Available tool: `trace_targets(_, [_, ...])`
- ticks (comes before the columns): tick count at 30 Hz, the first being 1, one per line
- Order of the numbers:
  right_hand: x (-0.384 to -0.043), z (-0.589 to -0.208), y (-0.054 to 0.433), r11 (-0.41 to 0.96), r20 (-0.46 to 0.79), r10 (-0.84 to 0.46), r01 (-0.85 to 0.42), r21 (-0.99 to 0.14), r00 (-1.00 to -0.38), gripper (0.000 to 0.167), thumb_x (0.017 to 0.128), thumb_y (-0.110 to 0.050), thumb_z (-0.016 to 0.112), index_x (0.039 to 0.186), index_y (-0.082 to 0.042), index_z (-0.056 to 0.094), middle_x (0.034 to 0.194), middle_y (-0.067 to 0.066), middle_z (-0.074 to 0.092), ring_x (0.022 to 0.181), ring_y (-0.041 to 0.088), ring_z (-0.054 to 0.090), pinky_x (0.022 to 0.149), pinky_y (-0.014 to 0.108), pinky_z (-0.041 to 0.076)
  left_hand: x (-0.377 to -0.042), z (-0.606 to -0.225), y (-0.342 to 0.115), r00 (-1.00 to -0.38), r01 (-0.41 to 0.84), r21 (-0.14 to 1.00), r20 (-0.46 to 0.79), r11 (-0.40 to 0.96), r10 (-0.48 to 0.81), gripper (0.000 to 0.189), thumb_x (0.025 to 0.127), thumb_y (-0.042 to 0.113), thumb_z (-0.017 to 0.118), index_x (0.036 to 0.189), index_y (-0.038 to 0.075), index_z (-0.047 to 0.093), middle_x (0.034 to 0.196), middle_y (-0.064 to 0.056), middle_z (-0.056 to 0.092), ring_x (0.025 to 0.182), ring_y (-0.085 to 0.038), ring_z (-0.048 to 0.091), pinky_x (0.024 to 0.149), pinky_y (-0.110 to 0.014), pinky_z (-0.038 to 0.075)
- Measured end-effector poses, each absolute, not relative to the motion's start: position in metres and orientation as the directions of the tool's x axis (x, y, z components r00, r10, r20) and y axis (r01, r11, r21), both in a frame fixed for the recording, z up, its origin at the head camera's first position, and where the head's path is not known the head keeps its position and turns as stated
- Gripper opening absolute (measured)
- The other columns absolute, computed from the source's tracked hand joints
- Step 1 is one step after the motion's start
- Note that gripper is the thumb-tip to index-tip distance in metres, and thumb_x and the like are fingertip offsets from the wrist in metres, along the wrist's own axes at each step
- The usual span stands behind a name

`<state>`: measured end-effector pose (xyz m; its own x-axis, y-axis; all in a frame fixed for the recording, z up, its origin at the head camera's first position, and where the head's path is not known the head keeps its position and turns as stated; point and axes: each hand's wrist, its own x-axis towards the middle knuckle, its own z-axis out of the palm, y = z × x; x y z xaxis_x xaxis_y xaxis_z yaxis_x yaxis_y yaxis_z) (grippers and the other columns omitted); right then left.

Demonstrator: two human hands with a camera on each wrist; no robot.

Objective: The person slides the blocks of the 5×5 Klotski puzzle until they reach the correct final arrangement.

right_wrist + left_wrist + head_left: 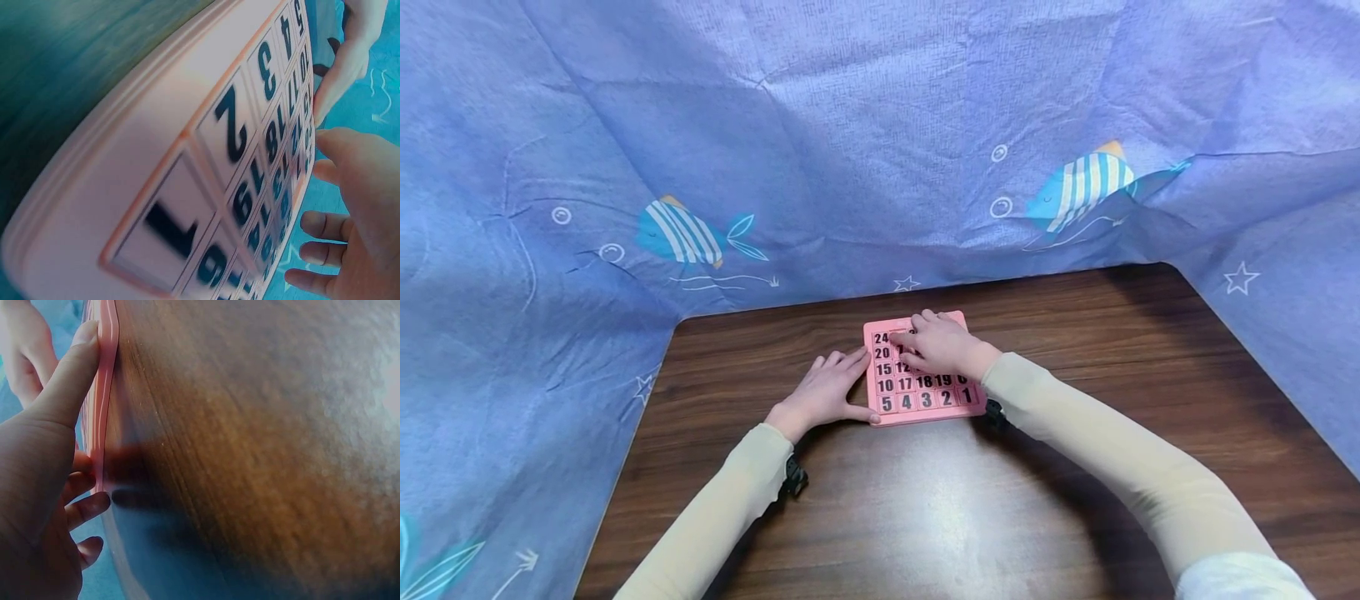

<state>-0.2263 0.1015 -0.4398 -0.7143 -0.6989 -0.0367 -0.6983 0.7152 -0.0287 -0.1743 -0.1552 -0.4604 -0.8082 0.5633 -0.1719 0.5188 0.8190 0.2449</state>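
Observation:
A pink sliding number puzzle lies flat on the table, its square tiles marked with black numbers. Tiles 5, 4, 3, 2 and 1 run along the near row; 24 and 20 show at the upper left. My left hand steadies the puzzle's left side, fingertips at the edge and the straight thumb on the near left corner. Over the upper tiles lies my right hand, its extended index fingertip touching the board just right of 24. It hides many upper right tiles. In the right wrist view, my right fingers are loosely spread.
The dark wooden table extends around the puzzle on all sides. A blue cloth with printed fish hangs behind the table and along its sides. Each wrist wears a small black device, such as the left one.

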Motion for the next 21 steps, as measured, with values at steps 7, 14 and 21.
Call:
trace_targets(7, [-0.225,-0.439,0.087,0.700,-0.058,-0.714,-0.713,-0.035,-0.698,0.049,0.107,-0.042,0.054,0.152,-0.024,0.057,0.119,0.016,0.062,0.110,0.031,0.054,0.100,0.054,0.046,-0.174,-0.460,-0.155,-0.808,0.527,0.239,-0.156,0.815,0.568,0.111,0.082,0.073,0.074,0.164,0.009,0.033,0.170,-0.008,0.030,0.138,-0.029,0.043,0.109,-0.049,0.034])
trace_targets(14, [-0.224,-0.442,0.095,0.720,-0.081,-0.693,-0.694,-0.019,-0.716,0.050,0.107,-0.041,0.054,0.155,-0.026,0.054,0.114,0.013,0.059,0.108,0.029,0.052,0.098,0.052,0.047,-0.175,-0.459,-0.154,-0.806,0.524,0.249,-0.163,0.814,0.569,0.112,0.082,0.071,0.075,0.164,0.009,0.032,0.171,-0.008,0.029,0.139,-0.029,0.042,0.111,-0.050,0.033])
trace_targets(21, [-0.224,-0.444,0.095,0.718,-0.062,-0.695,-0.696,0.001,-0.716,0.051,0.107,-0.042,0.054,0.155,-0.026,0.053,0.115,0.015,0.060,0.108,0.030,0.053,0.098,0.052,0.047,-0.174,-0.459,-0.154,-0.806,0.524,0.243,-0.169,0.817,0.567,0.112,0.082,0.072,0.075,0.165,0.010,0.031,0.171,-0.007,0.028,0.140,-0.028,0.041,0.111,-0.049,0.033])
